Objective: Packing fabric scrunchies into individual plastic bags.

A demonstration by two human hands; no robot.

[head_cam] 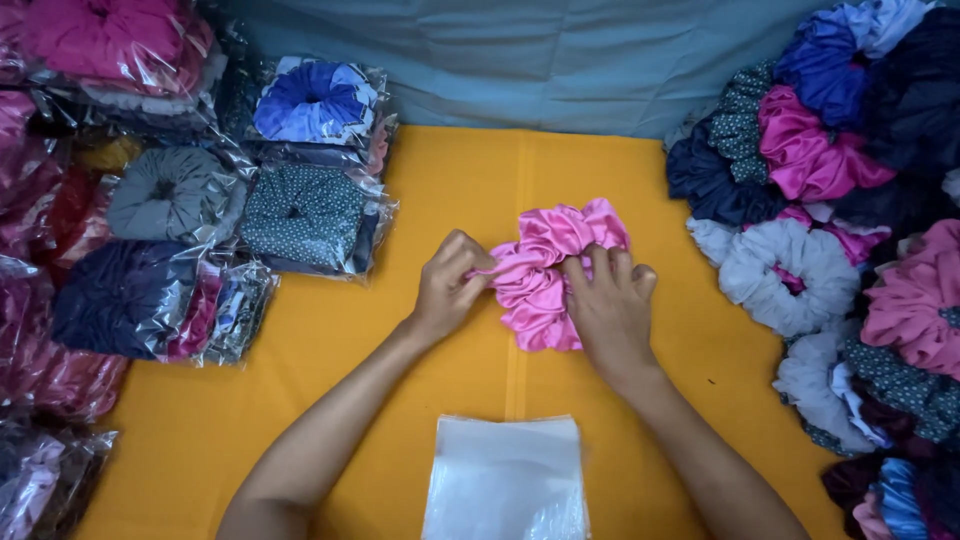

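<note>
Head cam shows both hands working a pink satin scrunchie [553, 270] in the middle of the orange tablecloth [330, 340]: left hand [450, 285] pinches its left edge, right hand [607, 305] presses down on its right side. Stack of clear plastic bags [506, 478] sits near the front edge, bagged scrunchies [300, 215] piled left, loose scrunchies [800, 270] heaped right.

Both forearms are bare to the elbow, and the hands [455, 285] wear no gloves, rings or watch.
</note>
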